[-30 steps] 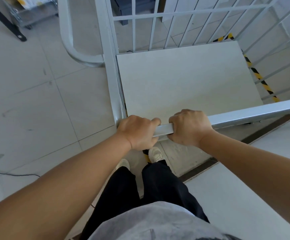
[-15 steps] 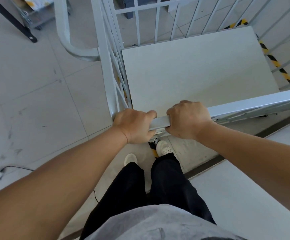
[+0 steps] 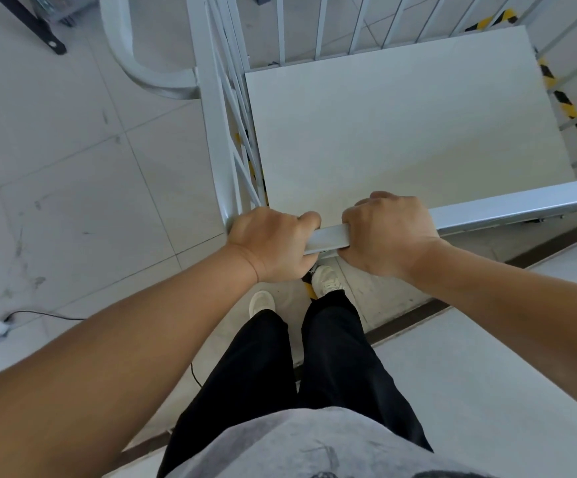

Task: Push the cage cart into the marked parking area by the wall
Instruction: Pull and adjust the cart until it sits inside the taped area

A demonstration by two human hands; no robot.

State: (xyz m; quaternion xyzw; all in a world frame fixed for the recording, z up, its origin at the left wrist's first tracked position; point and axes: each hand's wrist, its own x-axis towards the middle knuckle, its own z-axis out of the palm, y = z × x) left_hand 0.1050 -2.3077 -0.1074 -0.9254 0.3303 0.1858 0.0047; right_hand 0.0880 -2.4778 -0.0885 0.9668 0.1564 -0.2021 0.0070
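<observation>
A grey metal cage cart (image 3: 397, 125) stands in front of me, with barred sides and a pale flat floor. Its near top rail (image 3: 507, 207) runs from the left corner post to the right edge. My left hand (image 3: 269, 243) is wrapped around that rail at the corner. Beside it, my right hand (image 3: 388, 232) grips the same rail a little further right. Yellow-black floor tape (image 3: 571, 110) shows through the right bars, and more of it under the left side and by my shoe.
The wall (image 3: 487, 391) with its dark skirting runs close along my right. A curved grey tube (image 3: 132, 56) juts out left of the cart. A black leg (image 3: 38, 29) stands at top left, and a cable with a white plug (image 3: 1, 327) lies on the tiled floor at left.
The cart has rolled forward and swung a little, so more of its left barred side and the tape beneath shows. Both hands keep their grip on the rail; my feet have stepped forward.
</observation>
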